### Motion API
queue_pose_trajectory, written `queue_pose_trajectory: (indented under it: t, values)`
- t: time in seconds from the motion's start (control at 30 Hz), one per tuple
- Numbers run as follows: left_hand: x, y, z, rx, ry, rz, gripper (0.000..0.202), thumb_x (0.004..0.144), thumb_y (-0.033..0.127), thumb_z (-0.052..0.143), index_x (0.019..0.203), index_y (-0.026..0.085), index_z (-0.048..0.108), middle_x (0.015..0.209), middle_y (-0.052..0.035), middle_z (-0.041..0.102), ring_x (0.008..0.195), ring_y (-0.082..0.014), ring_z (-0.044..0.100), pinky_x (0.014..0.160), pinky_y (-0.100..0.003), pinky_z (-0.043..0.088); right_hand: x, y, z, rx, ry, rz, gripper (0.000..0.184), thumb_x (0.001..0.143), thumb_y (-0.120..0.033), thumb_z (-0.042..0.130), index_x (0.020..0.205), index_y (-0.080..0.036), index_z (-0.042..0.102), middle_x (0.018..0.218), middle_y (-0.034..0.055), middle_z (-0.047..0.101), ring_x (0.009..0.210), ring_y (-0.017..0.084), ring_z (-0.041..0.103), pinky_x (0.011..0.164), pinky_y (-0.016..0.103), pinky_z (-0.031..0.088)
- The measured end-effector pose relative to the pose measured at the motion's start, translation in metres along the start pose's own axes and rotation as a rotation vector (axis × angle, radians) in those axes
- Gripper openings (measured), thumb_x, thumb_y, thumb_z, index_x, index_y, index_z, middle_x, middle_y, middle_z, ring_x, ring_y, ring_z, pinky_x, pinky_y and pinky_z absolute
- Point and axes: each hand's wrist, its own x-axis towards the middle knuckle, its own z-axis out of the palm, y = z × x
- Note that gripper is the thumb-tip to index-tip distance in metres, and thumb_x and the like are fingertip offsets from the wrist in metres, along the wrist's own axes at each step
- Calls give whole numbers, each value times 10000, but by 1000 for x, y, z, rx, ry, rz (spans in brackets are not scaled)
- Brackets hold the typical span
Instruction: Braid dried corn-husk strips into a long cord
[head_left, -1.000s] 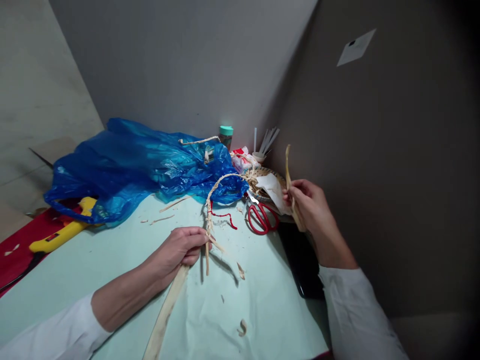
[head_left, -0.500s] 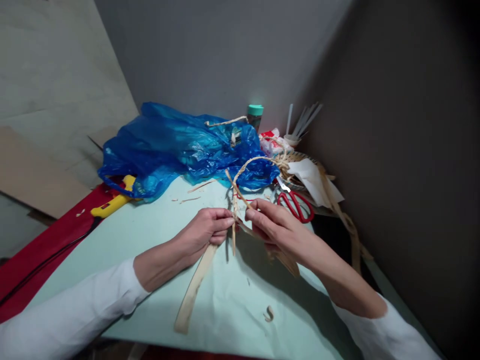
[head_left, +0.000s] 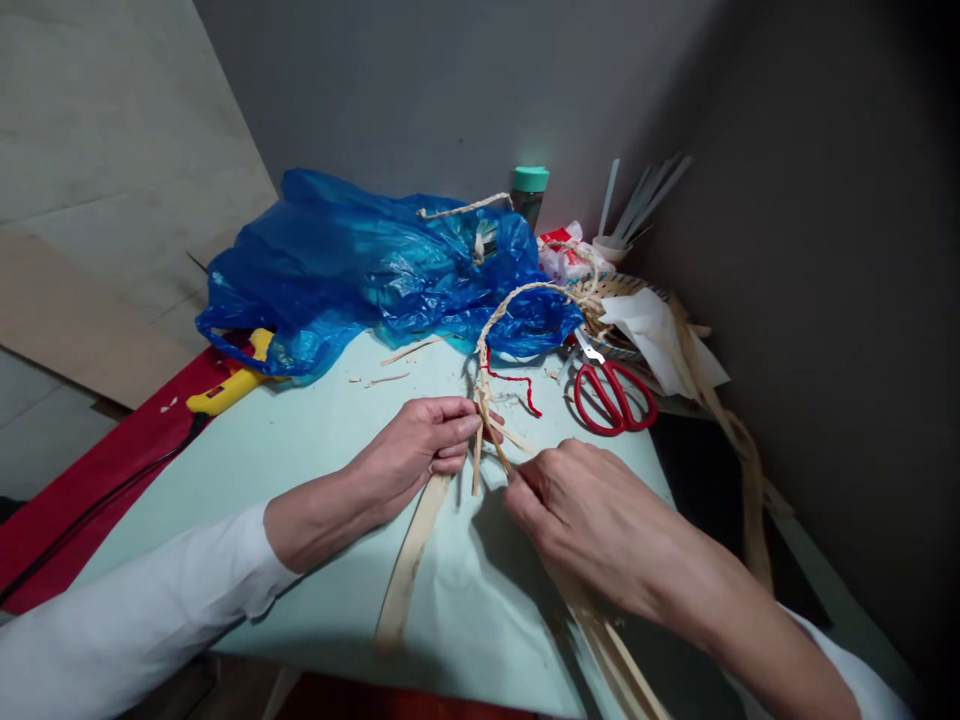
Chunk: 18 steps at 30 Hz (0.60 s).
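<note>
A braided straw-coloured cord [head_left: 517, 290] arches down from the basket side to my left hand [head_left: 420, 445], whose thumb and fingers pinch its lower end. From under that hand a wide flat fibre strip [head_left: 412, 560] hangs toward the table's front edge. My right hand [head_left: 592, 520] is closed on a thin strand [head_left: 498, 452] that runs from the braid's end. Longer loose strips [head_left: 607, 650] trail below my right hand. A short red thread [head_left: 517, 380] is attached beside the braid.
Red-handled scissors [head_left: 615, 398] lie right of the braid. Behind are a blue plastic bag [head_left: 360, 270], a green-lidded jar [head_left: 529, 195], a woven basket [head_left: 645, 290] and a cup of white sticks [head_left: 613, 248]. A yellow glue gun [head_left: 229, 388] with a black cable is at left.
My right hand has moved down and toward me, drawing the strand away from the braid. My left hand keeps its pinch. The camera view has shifted slightly.
</note>
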Motion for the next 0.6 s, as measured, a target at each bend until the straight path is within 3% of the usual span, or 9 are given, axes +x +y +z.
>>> queue_pose_trajectory:
  t: [0.1, 0.2, 0.33, 0.47, 0.6]
  values:
    - [0, -1, 0, 22, -11, 18, 153, 823, 226, 636, 844, 78, 667, 803, -48, 572, 513, -13, 241, 456, -191, 156, 0, -3, -4, -103, -92, -71, 283, 868, -163, 394, 678, -178, 604, 642, 98, 611, 527, 172, 447, 516, 337, 120]
    - [0, -1, 0, 20, -20, 23, 156, 830, 227, 629, 859, 80, 673, 892, -83, 617, 516, -12, 264, 460, -194, 167, 2, -5, -7, -98, -110, -31, 306, 881, -187, 363, 708, -170, 616, 670, 110, 621, 545, 179, 460, 519, 340, 129]
    - [1, -1, 1, -6, 14, -4, 134, 793, 204, 668, 811, 71, 662, 808, -63, 610, 496, -4, 264, 451, -190, 158, 3, -7, -3, 10, -73, 36, 349, 898, -249, 351, 630, -175, 562, 604, 87, 586, 509, 151, 420, 531, 330, 161]
    - [2, -1, 0, -30, 48, -36, 143, 752, 198, 706, 761, 71, 640, 706, -28, 567, 475, 2, 265, 436, -186, 129, -1, -4, 1, 117, -39, -26, 373, 900, -255, 380, 556, -176, 500, 537, 46, 547, 474, 116, 367, 531, 314, 186]
    - [1, 0, -1, -34, 54, -29, 153, 735, 190, 719, 720, 74, 621, 647, 6, 507, 466, 5, 249, 432, -186, 114, -6, 11, -9, 249, 28, -7, 510, 950, -468, 352, 567, -180, 526, 499, 19, 514, 436, 103, 359, 494, 282, 222]
